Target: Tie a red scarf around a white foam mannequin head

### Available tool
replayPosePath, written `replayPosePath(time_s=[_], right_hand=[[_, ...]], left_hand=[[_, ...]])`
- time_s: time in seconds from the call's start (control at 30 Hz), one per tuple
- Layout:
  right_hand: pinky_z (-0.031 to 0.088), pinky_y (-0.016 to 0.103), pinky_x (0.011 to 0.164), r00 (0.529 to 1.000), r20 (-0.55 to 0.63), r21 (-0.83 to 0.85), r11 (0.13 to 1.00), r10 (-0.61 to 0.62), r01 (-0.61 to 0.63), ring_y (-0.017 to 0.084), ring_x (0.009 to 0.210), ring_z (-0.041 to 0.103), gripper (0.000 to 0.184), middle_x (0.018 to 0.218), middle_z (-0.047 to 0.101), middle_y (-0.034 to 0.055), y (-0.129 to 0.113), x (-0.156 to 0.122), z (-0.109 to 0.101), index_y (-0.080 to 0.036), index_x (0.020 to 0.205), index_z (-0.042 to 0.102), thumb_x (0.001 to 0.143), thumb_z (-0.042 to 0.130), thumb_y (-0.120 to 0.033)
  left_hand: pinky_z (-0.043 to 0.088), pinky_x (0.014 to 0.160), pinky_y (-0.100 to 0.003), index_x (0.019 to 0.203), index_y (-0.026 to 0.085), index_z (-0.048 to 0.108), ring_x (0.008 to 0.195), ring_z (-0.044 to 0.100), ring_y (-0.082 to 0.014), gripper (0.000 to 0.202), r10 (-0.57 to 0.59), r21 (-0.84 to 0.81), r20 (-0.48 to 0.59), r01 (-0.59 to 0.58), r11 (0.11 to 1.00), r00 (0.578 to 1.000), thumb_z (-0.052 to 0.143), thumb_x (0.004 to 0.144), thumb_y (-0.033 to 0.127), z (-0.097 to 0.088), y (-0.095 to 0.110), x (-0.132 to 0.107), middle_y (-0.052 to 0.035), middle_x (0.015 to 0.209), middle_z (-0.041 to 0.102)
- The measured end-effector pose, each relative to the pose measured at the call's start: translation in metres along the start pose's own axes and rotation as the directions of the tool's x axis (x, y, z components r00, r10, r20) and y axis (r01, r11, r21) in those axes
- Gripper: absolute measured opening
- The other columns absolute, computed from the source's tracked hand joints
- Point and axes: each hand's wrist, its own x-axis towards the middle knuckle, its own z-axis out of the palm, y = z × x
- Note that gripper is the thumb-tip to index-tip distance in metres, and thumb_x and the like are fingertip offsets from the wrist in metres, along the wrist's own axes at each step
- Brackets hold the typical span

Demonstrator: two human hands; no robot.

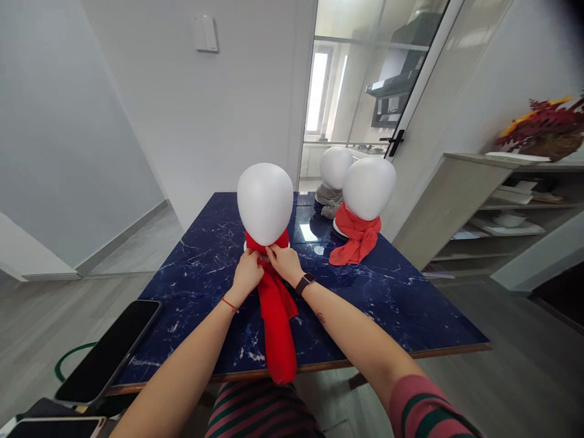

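- Red scarf (277, 304): wrapped round the neck of the nearest white mannequin head (265, 201), below the chin; tail runs toward the person, tip just over the near edge of the table (191, 280).
- Grip: left hand (249, 272) and right hand (285, 264) both at the front of the neck wrap, fingers bent in and apparently pinched on red cloth; exact fingertip contact partly hidden. Hands close together, right one directly under the chin.
- Handling, judged by look: scarf light, soft, limp, not fragile; folds easily, won't hold a shape by itself. Best hold: thumb-and-finger pinch on the bunched cloth at the neck; loose tail also easy to take.
- Scarf texture: matte, fine weave or knit, can't tell which; tail flat and long, rounded at the tip, second shorter layer beside it on the right.
- Mannequin head: smooth, featureless egg shape, narrow at the chin; rigid, probably light plastic or foam and a bit slippery, could tip if tugged.
- Table: glossy dark blue marble-look top with white veins, brown edge; cloth likely slides freely.
- Behind right: coral scarf (358, 237), crumpled, on another head (370, 185); grey cloth (329, 198) around the rear head (336, 167).
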Motion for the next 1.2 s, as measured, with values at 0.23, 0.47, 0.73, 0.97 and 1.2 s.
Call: replayPosePath(time_s=[0.23, 0.47, 0.73, 0.97, 1.2], right_hand=[[0.04, 0.025, 0.065, 1.0, 0.004, -0.001, 1.0, 0.004, -0.004, 0.02, 0.071, 0.065, 0.044, 0.081, 0.07, 0.0078, 0.001, 0.0, 0.001, -0.022, 0.104, 0.062, 0.097, 0.024, -0.043], [0.039, 0.025, 0.063, 1.0, -0.004, 0.012, 1.0, 0.02, -0.02, 0.019, 0.071, 0.064, 0.043, 0.08, 0.069, 0.0068, 0.003, 0.0, 0.003, -0.023, 0.104, 0.062, 0.097, 0.025, -0.044], [0.039, 0.025, 0.061, 1.0, -0.012, 0.01, 1.0, 0.013, -0.013, 0.019, 0.071, 0.064, 0.041, 0.079, 0.069, 0.0061, 0.003, 0.001, 0.004, -0.023, 0.102, 0.062, 0.097, 0.026, -0.042], [0.039, 0.023, 0.064, 1.0, 0.018, 0.004, 1.0, 0.018, -0.018, 0.018, 0.073, 0.064, 0.041, 0.081, 0.069, 0.0057, 0.002, 0.0, 0.002, -0.022, 0.103, 0.062, 0.097, 0.026, -0.041], [0.039, 0.023, 0.065, 0.999, 0.029, 0.009, 1.0, 0.023, -0.023, 0.017, 0.075, 0.064, 0.041, 0.084, 0.07, 0.0058, 0.002, 0.0, 0.003, -0.022, 0.105, 0.061, 0.098, 0.025, -0.041]], left_hand=[[0.045, 0.078, -0.033, 0.061, 0.02, 0.048, 0.082, 0.052, -0.0202, 0.026, 0.138, 0.011, 0.038, -0.138, 0.99, 0.99, 0.039, 0.058, -0.003, -0.003, 0.006, 0.0, -0.0052, 0.08, 0.056], [0.043, 0.085, -0.036, 0.081, 0.019, 0.056, 0.085, 0.055, -0.0232, 0.02, 0.253, 0.068, 0.046, -0.256, 0.964, 0.966, 0.046, 0.067, 0.008, -0.001, 0.011, -0.003, -0.0072, 0.083, 0.061], [0.045, 0.078, -0.031, 0.088, 0.018, 0.064, 0.083, 0.062, -0.0213, 0.021, 0.12, 0.188, 0.108, -0.138, 0.972, 0.987, 0.044, 0.082, 0.022, -0.005, 0.011, -0.005, -0.0095, 0.092, 0.066], [0.046, 0.077, -0.03, 0.086, 0.019, 0.068, 0.082, 0.062, -0.0208, 0.026, 0.109, 0.223, 0.105, -0.131, 0.966, 0.988, 0.044, 0.084, 0.028, -0.006, 0.011, -0.007, -0.0082, 0.09, 0.065], [0.043, 0.089, -0.03, 0.087, 0.014, 0.063, 0.094, 0.058, -0.0212, 0.021, 0.056, 0.222, 0.112, -0.08, 0.972, 0.992, 0.043, 0.081, 0.017, -0.003, 0.012, -0.005, -0.0113, 0.096, 0.062]])
